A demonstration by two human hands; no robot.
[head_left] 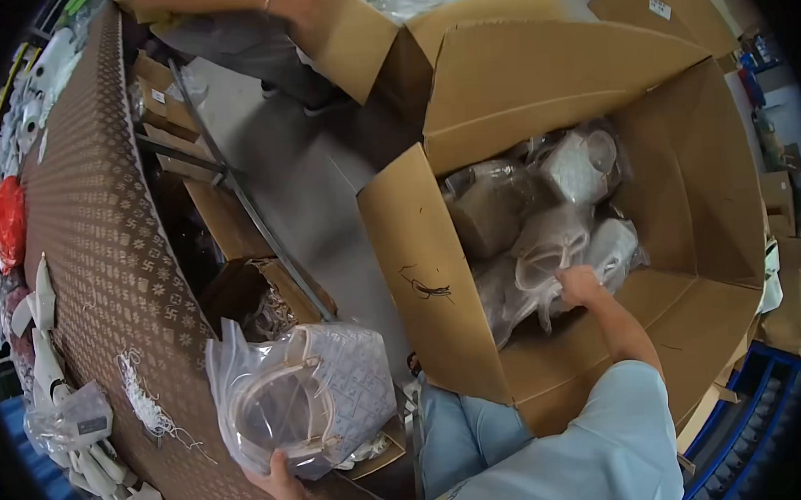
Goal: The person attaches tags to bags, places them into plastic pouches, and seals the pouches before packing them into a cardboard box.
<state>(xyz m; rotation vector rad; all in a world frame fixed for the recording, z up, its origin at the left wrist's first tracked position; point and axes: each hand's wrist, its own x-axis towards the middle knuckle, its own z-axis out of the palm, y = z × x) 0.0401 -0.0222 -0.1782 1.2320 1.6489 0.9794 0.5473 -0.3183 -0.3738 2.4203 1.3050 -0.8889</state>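
A pale patterned handbag (359,390) in a clear plastic bag (228,361) is in my left hand (285,486), whose fingers close on its lower edge at the brown-covered table's side. My right hand (582,287) reaches into a large open cardboard box (695,186) and grips the plastic of a wrapped handbag (543,255) there. Around it lie other wrapped handbags, among them a white one (570,171) and a brownish one (490,217). The fingertips of my right hand are partly hidden.
White string (144,399) lies on the brown patterned table cover (89,260), with a red plastic bag (5,224) at its far edge. A metal rail (251,213) runs beside the table, above smaller boxes. Another person's arm (289,5) reaches over a second box (351,47).
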